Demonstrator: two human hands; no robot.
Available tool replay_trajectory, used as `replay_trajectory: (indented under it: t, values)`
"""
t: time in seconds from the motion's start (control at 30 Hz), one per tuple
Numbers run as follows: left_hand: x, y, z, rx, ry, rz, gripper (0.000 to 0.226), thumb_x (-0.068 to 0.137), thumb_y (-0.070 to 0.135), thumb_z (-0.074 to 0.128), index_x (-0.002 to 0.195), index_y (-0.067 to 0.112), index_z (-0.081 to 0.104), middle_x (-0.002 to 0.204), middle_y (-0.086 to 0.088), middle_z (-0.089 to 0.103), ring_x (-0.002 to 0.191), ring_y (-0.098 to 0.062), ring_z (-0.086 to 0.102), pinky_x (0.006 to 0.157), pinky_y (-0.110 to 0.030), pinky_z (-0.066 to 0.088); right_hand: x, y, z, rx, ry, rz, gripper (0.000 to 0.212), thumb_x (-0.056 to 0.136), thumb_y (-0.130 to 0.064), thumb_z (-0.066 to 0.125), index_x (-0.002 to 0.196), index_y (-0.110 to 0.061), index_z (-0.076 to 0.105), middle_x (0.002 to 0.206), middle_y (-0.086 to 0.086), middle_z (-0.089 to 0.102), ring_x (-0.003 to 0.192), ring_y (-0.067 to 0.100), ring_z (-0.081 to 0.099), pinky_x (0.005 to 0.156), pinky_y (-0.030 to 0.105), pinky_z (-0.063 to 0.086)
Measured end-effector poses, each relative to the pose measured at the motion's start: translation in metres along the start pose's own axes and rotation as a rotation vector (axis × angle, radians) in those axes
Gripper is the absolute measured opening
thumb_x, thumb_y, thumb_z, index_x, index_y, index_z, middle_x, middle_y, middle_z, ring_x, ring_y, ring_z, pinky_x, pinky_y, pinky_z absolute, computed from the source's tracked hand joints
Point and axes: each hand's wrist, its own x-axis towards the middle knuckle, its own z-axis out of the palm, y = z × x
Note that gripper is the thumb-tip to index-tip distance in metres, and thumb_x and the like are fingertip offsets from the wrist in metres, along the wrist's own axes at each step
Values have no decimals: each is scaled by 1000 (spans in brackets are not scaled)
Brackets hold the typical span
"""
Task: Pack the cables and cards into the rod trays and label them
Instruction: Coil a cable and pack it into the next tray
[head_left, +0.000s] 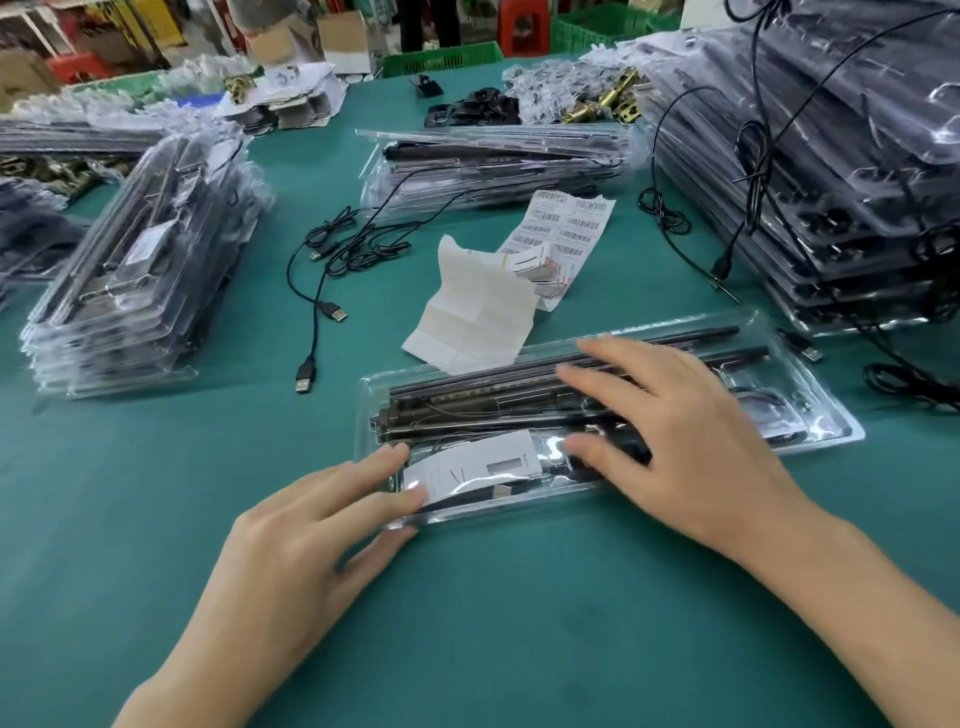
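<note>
both hands flat on clear tray (810, 410): left hand (291, 540) fingers straight at near end by card (478, 460), right hand (691, 447) spread over rods (467, 387), grasping nothing.

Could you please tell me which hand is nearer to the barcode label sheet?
The right hand. It rests flat on the clear tray, just this side of the barcode label sheet; the left hand touches the tray's near left end, farther off.

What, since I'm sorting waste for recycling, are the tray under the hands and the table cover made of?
Tray: thin clear plastic, glossy; glare spots, contents show through. Table cover: probably matte green cloth or rubber mat; no shine, weave not visible.
</note>
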Motion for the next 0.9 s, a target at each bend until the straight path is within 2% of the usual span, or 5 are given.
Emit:
replay_trajectory:
  t: [0.17, 0.47, 0.57, 0.7, 0.9]
  values:
    - [-2, -3, 6, 50, 26, 88, 24, 99, 32, 60, 101, 21, 81, 129, 9, 69, 118, -3, 63, 108, -27, 47, -10, -35, 20, 68, -5, -274, 28, 88, -36, 77, 111, -21, 76, 137, -1, 63, 131, 18, 54, 113, 37, 39]
    - [-4, -8, 3, 28, -13, 138, 24, 100, 29, 57, 109, 23, 78, 137, 10, 65, 124, -9, 64, 105, -28, 49, -13, -45, 30, 97, 73, -242, 11, 83, -15, 85, 91, -19, 78, 117, -7, 74, 119, 14, 66, 94, 34, 57]
    - [-6, -26, -7, -3, -77, 178, 23, 99, 28, 62, 119, 28, 74, 140, 18, 61, 127, -4, 61, 105, -30, 50, -13, -45, 30, 98, 63, -222, 11, 84, -17, 84, 92, -21, 78, 118, -10, 73, 121, 12, 65, 94, 31, 57]
    - [-4, -45, -18, 10, -38, 220, 8, 95, 33, 72, 102, 32, 75, 121, 25, 67, 121, -1, 62, 95, -32, 55, -15, -47, 29, 63, 53, -216, 11, 86, -20, 82, 94, -23, 76, 117, -12, 72, 122, 11, 64, 95, 31, 55]
    - [1, -46, -16, 34, -20, 313, 5, 93, 27, 74, 88, 29, 74, 111, 22, 72, 118, 3, 63, 94, -24, 51, -7, -73, 34, -97, -56, -162, 46, 87, -54, 69, 125, -29, 64, 100, -6, 56, 95, 18, 54, 85, 33, 48]
